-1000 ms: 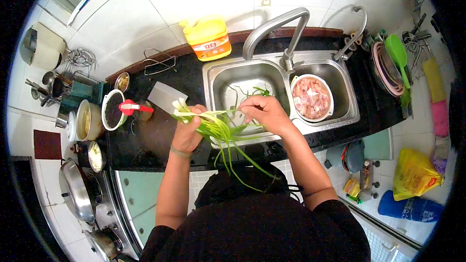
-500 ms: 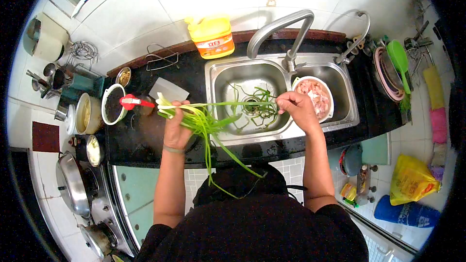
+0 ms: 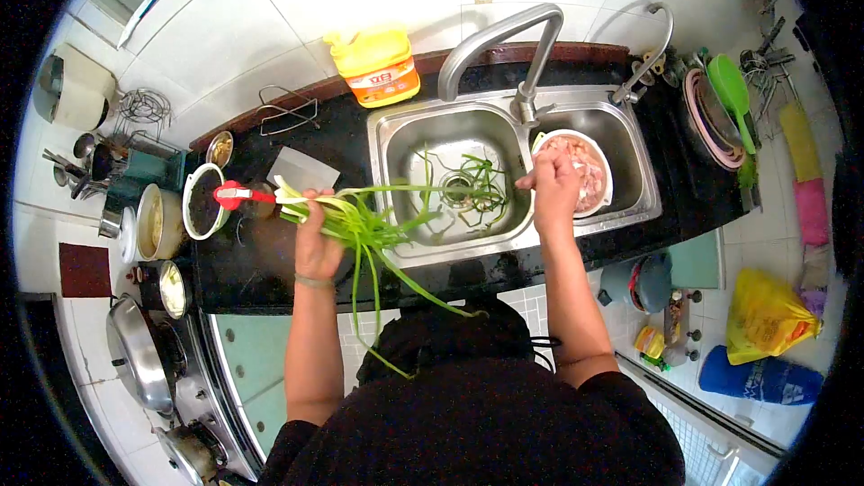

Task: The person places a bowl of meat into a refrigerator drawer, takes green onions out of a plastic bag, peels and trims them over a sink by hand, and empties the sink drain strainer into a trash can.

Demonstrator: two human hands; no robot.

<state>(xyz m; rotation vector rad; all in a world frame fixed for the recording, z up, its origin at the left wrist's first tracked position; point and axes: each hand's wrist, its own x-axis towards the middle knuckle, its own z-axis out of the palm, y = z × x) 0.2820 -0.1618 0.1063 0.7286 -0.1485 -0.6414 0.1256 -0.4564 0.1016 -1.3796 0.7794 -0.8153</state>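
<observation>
Reaching over the front edge of the black, glossy stone counter (image 3: pixel 490 274), both bare forearms come up from the near side in the head view. The front edge curves across below the double stainless steel sink, leaving a narrow dark strip between the sink's rim (image 3: pixel 450 256) and the person's black clothing (image 3: pixel 486 414). Behind the sink, a brown ledge (image 3: pixel 576 53) runs along the white tiled wall, and the curved metal faucet (image 3: pixel 504 29) arches over the back of the left basin (image 3: pixel 409 148). Left of this basin, bare counter lies between a flat, pale rectangular blade (image 3: pixel 304 167) and the yellow plastic jug (image 3: pixel 373 67).

The left hand (image 3: pixel 317 238) is closed around a bunch of long green onions with white stems (image 3: pixel 369 225), left of the sink. The white ends point left, close to a red handle (image 3: pixel 236 195) by a white round container (image 3: pixel 191 207); whether they touch it is unclear. Some leaves droop past the counter's front edge, while one stretches right, above the left basin, toward the right hand (image 3: pixel 556 187). That hand is partly curled in front of a white bowl of pink raw meat (image 3: pixel 597 202); whether its fingers pinch anything cannot be told. Loose green scraps (image 3: pixel 484 189) lie around the drain.
</observation>
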